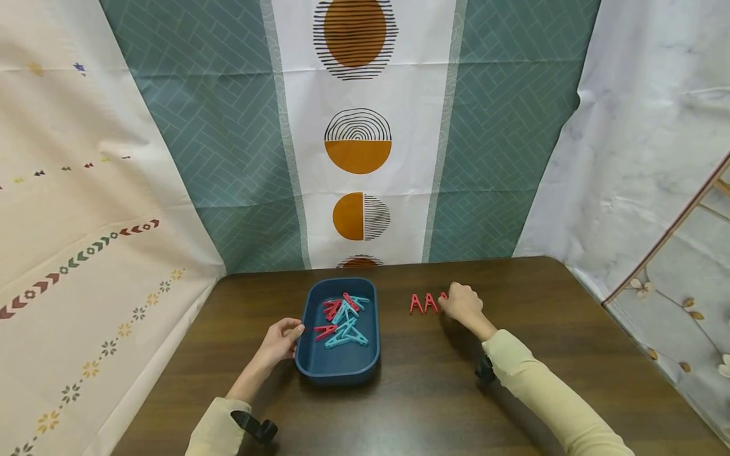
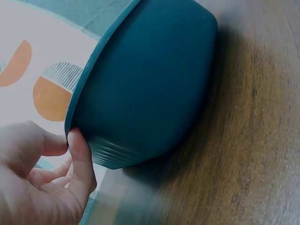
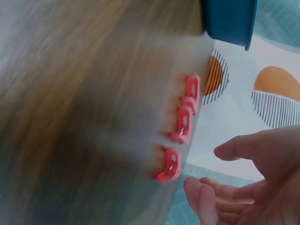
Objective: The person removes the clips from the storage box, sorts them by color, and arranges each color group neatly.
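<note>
The right hand (image 1: 461, 303) hangs loosely spread, holding nothing, beside 3 red pegs (image 1: 424, 304): light, stiff, sprung plastic, probably best pinched at the tails. The left hand (image 1: 281, 341) lies relaxed, fingertips touching the blue tray (image 1: 338, 370)'s rim.

dark blue tray (image 1: 336, 370), red pegs (image 1: 423, 303)
</note>
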`<state>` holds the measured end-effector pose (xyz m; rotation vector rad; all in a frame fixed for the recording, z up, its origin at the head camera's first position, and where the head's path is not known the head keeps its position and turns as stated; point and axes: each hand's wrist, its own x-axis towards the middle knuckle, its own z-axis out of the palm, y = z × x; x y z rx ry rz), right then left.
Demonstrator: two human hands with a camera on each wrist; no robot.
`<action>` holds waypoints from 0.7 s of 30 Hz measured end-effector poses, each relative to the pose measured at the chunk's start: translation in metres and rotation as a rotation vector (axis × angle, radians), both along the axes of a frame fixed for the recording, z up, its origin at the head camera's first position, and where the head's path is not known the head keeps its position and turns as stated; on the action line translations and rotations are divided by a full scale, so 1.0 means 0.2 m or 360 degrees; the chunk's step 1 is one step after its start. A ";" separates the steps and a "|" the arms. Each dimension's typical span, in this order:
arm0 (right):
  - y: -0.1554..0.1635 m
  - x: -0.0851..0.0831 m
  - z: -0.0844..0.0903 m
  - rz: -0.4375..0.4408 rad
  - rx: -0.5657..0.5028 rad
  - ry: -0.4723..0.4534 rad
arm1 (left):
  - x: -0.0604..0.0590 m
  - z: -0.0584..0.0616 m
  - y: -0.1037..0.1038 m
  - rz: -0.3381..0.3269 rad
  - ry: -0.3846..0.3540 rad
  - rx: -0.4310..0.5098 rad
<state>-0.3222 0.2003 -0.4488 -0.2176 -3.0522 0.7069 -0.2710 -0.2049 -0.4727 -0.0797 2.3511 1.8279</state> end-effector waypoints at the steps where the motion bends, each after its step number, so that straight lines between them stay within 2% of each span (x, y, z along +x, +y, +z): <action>1: -0.01 0.00 0.01 0.0006 -0.0010 0.0008 | 0.00 0.00 0.00 0.0000 0.0004 0.0000; 9: -0.11 0.01 0.05 0.0095 -0.0068 0.0062 | 0.00 -0.01 -0.01 -0.0005 0.0016 0.0008; 21: -0.24 -0.03 0.09 0.0229 -0.0162 0.0162 | 0.00 -0.01 0.00 -0.0002 -0.0005 0.0029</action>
